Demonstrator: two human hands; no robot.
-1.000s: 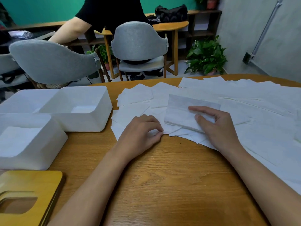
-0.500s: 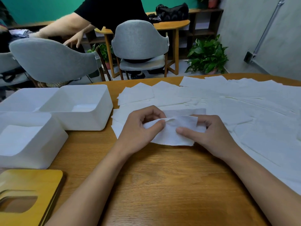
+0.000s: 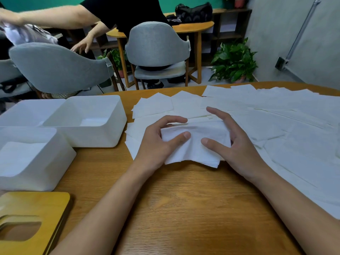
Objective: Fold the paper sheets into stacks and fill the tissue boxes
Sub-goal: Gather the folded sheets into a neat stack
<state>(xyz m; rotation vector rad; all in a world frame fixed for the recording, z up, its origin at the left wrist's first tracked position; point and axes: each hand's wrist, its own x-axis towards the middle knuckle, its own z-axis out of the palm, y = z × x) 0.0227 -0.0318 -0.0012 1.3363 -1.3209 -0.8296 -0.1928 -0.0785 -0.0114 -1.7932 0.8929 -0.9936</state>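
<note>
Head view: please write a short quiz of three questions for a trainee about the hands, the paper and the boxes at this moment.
1. True or false: the stack lies inside the nearest box.
2. What does lie in that box?
3. Where is the wooden lid? A) on that box B) on the table, near left C) under the stack

Key: 1 false, the left hand and right hand hold it, outside any box; 2 white paper; 3 B.
</note>
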